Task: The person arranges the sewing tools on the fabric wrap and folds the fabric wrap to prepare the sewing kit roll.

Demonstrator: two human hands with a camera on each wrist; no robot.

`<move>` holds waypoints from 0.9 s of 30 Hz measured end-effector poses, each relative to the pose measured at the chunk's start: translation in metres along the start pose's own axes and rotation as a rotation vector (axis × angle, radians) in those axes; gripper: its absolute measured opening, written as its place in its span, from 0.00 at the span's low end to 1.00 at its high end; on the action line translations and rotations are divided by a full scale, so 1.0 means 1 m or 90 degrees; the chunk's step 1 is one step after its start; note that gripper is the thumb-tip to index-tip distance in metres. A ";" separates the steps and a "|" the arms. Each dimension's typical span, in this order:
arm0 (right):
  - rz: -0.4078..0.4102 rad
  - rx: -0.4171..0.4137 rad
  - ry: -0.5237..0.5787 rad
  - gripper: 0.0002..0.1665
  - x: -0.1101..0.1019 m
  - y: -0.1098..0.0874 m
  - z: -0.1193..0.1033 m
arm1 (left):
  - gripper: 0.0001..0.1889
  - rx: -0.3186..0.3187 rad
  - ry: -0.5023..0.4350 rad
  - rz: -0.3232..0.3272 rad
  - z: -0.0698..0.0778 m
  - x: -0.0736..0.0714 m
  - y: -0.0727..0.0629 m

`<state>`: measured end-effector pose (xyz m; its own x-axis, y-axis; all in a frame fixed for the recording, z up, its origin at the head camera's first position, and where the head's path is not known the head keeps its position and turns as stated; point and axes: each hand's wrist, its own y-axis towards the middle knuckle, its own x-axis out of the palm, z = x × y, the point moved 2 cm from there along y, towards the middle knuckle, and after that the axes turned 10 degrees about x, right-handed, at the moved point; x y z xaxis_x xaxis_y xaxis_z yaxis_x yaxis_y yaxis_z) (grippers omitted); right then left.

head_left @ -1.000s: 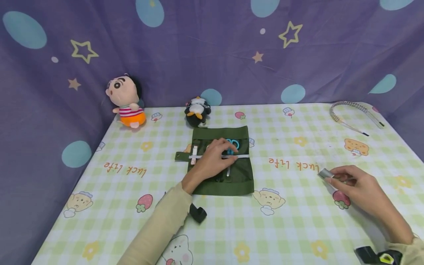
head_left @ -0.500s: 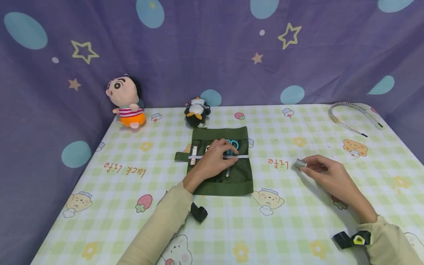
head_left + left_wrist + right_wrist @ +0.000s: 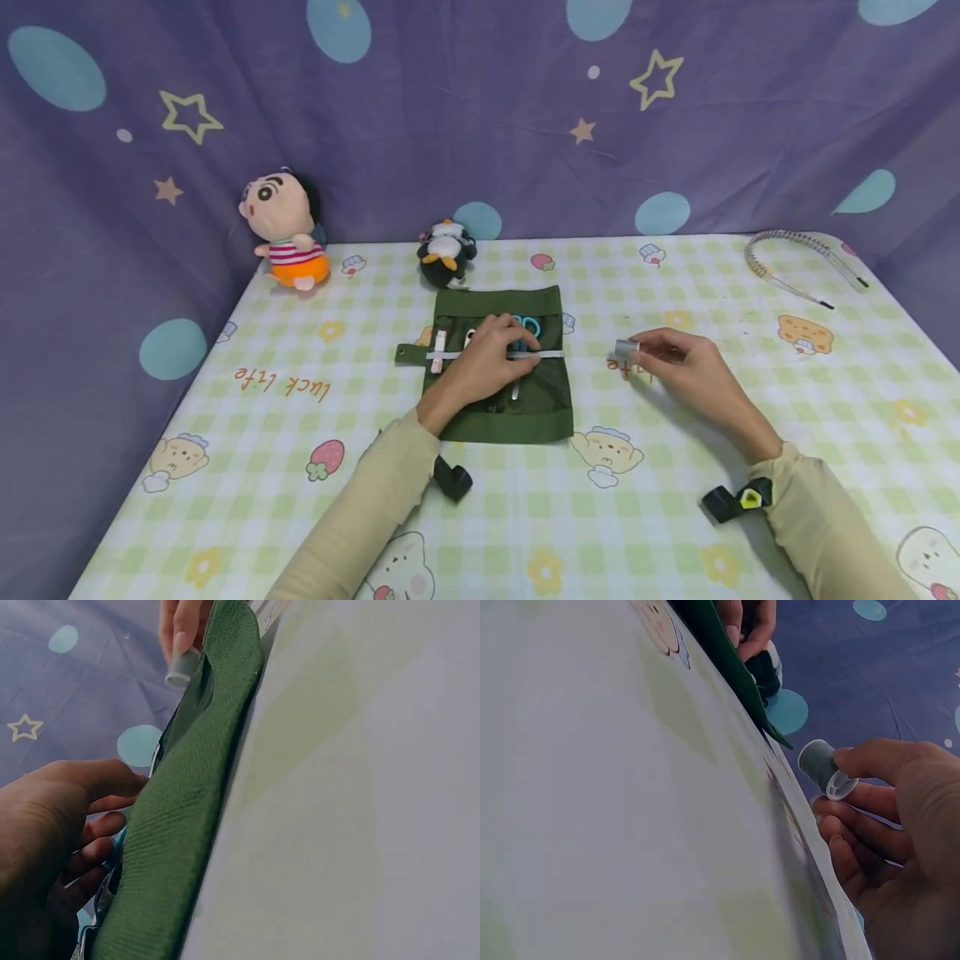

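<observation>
A dark green fabric sewing pouch [image 3: 540, 423] lies unfolded on the table, a white elastic strap [image 3: 553, 354] across it. My left hand [image 3: 487, 358] rests over its middle with loosely bent fingers, the fingertips by the strap and a pair of blue-handled scissors [image 3: 533, 326] tucked under it. A small pale item [image 3: 439, 346] sits beneath the strap at the left. Right of the pouch, my right hand [image 3: 693, 367] pinches a spool of grey thread [image 3: 817, 763] between thumb and fingers, held above the tablecloth. The left hand covers part of the pouch's contents.
Behind the pouch lies a penguin plush [image 3: 447, 252]; a doll in orange shorts [image 3: 288, 233] sits at the back left. A braided headband [image 3: 754, 258] lies at the back right. The checked tablecloth [image 3: 247, 475] meets a purple curtain [image 3: 450, 117].
My right hand has carried the thread spool leftward and slightly farther back, closer to the pouch. The left hand has stayed in place on the pouch.
</observation>
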<state>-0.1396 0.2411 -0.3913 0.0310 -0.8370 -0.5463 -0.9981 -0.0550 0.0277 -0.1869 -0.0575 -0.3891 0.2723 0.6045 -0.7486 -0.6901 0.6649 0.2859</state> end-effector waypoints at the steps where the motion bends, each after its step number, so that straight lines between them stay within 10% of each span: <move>1: -0.004 -0.007 0.010 0.16 0.003 0.003 -0.001 | 0.08 0.001 -0.001 0.000 0.000 0.000 0.000; 27: -0.060 -0.066 0.088 0.14 0.055 0.045 -0.033 | 0.06 -0.002 0.026 -0.015 -0.004 0.001 0.003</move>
<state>-0.1816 0.1750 -0.3926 0.1380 -0.8922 -0.4301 -0.9798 -0.1864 0.0723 -0.1916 -0.0569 -0.3913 0.2616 0.5699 -0.7789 -0.6858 0.6776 0.2654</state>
